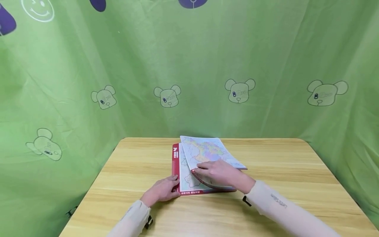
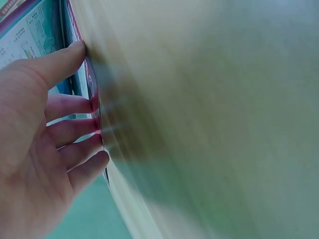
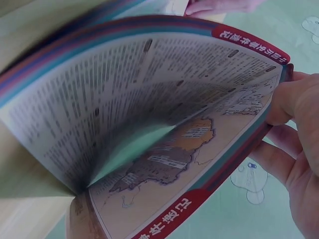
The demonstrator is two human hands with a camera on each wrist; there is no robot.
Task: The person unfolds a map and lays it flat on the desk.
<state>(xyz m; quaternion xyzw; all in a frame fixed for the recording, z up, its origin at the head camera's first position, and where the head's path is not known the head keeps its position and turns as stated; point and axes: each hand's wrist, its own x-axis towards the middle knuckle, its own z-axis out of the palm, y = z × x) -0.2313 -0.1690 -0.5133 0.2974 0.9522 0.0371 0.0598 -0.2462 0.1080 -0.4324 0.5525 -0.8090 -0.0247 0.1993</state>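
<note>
On the wooden table lies a red-bordered map (image 1: 176, 166). My left hand (image 1: 164, 189) rests at its lower left edge; in the left wrist view, the fairly straight fingers (image 2: 75, 130) and thumb touch that edge. Above it, a second map sheet (image 1: 204, 148), with a coloured map on its upper face, is partly lifted and bent. My right hand (image 1: 217, 171) pinches this sheet's near left corner. Seen from the right wrist, the bent sheet (image 3: 169, 64) shows dense text, a printed map and red title tabs, its corner between my right thumb and fingers (image 3: 281, 149).
The wooden table (image 1: 281, 171) extends on both sides of the maps. A green curtain (image 1: 201, 115) with bear-head prints hangs behind the table and along its sides. Dark bands (image 1: 149, 222) show at the wrists, below the pale sleeves (image 1: 275, 200).
</note>
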